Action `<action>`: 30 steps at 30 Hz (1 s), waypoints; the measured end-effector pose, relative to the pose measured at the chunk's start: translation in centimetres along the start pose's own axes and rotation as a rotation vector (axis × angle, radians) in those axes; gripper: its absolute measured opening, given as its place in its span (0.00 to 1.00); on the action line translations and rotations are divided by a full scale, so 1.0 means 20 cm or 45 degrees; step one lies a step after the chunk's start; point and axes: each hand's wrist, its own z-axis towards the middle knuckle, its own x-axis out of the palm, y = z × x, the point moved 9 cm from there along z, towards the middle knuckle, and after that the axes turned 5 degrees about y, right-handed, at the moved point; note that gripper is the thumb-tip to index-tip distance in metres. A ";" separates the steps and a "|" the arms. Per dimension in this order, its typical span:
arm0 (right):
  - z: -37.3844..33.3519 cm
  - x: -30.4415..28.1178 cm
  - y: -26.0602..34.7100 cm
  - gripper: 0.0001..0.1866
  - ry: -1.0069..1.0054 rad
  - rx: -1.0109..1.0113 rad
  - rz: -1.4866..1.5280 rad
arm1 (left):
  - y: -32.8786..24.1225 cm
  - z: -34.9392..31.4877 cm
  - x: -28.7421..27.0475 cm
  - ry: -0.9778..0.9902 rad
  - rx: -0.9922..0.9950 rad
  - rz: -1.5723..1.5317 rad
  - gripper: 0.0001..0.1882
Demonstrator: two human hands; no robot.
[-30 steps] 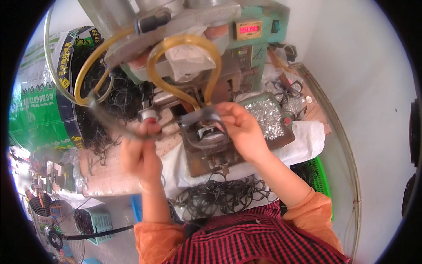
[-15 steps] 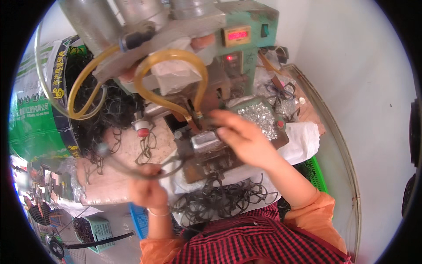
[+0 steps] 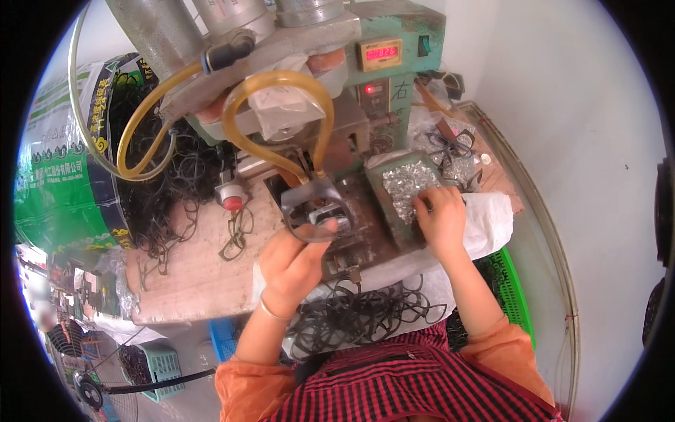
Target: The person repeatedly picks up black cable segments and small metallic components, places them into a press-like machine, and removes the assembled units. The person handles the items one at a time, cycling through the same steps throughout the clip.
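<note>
My left hand (image 3: 292, 261) pinches a dark glasses frame (image 3: 307, 191) by its rim and holds it at the metal fixture of the press, under the yellow hoses. Through the frame's opening a shiny metal block (image 3: 332, 214) shows. On the right, my right hand (image 3: 444, 221) has its fingers curled down at the edge of a heap of small shiny metal pieces (image 3: 408, 184). The heap lies in a dark green tray (image 3: 398, 228) beside the fixture. Whatever its fingertips grip is too small to make out.
The green press (image 3: 415, 39) rises behind the fixture, with yellow hoses (image 3: 281, 79) looping forward. Tangled dark glasses frames (image 3: 362, 313) lie at the front edge. More spill from a green and white sack (image 3: 60, 179) on the left. A red button (image 3: 232, 202) sits left of the fixture.
My left hand has brought the glasses frame from the lower left up to the fixture. My right hand has moved from the fixture to the tray of metal pieces.
</note>
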 end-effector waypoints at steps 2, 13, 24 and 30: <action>0.07 -0.02 -0.03 0.08 -0.040 0.063 0.072 | 0.00 0.01 0.02 -0.010 0.026 -0.031 0.13; 0.03 0.12 0.04 0.09 0.032 -0.110 -0.042 | 0.02 -0.09 0.00 -0.004 -0.117 -0.120 0.17; 0.04 0.04 -0.09 0.07 -0.039 0.148 0.298 | 0.54 -0.26 -0.55 -0.203 -0.468 0.391 0.10; 0.08 0.07 -0.04 0.08 0.074 0.333 0.637 | 1.18 -0.56 0.02 0.967 0.028 0.717 0.12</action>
